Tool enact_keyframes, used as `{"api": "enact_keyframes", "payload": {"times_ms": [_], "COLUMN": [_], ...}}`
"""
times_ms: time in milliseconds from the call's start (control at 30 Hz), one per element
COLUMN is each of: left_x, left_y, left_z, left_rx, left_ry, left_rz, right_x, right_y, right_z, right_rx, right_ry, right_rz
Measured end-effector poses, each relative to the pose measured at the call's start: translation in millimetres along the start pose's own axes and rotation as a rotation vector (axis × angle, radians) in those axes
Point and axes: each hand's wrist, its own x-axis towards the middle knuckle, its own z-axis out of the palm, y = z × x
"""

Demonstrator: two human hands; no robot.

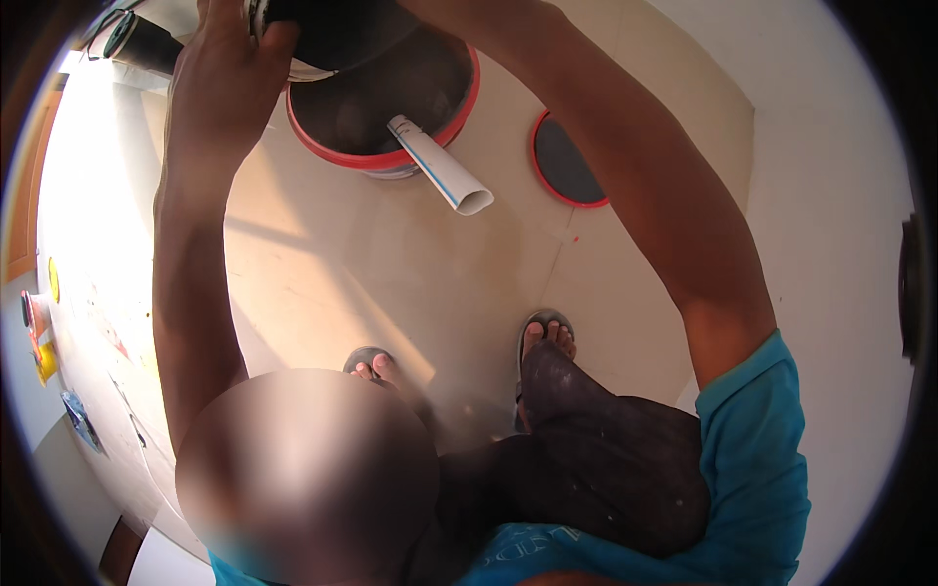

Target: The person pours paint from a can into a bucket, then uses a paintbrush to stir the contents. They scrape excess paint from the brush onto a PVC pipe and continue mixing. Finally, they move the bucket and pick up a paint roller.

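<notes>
At the top edge, my left hand (234, 63) grips the side of a dark rounded container (342, 29), its thumb pressed against it. Something pale shows along the container's lower edge, and its upper part is cut off. My right hand (479, 18) reaches to the same container from the other side; its fingers are out of sight beyond the top edge. Below the container stands a red-rimmed bucket (366, 159) with a dark inside. A white pipe (440, 166) with a blue stripe leans over the bucket's near rim, its open end pointing toward me.
Right of the bucket, a dark round lid (567, 166) with a red rim lies on the tiled floor (469, 264), partly behind my right forearm. A black cylindrical object (142, 41) is at the upper left. My sandalled feet are below; a white wall (821, 176) rises at right.
</notes>
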Motion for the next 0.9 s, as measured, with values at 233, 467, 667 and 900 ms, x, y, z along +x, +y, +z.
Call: {"api": "enact_keyframes", "payload": {"times_ms": [233, 467, 667, 900], "left_x": [-6.0, -9.3, -16.5, -28.3], "left_y": [-5.1, -20.7, -13.2, -11.2], "left_z": [7.0, 16.6, 17.2, 16.0], "left_rx": [0.132, 0.199, 0.127, 0.117], "left_ry": [0.098, 0.222, 0.152, 0.156], "left_rz": [0.175, 0.255, 0.157, 0.199], "right_x": [1.1, -8.2, -35.1, -63.2], "right_y": [34.8, 7.2, -21.4, -15.0], "right_z": [88.7, 32.6, -45.5, -87.4], "right_rx": [-0.033, 0.199, 0.370, 0.593], "right_ry": [0.030, -0.304, -0.414, -0.399], "right_rz": [0.010, 0.069, 0.194, 0.237]}}
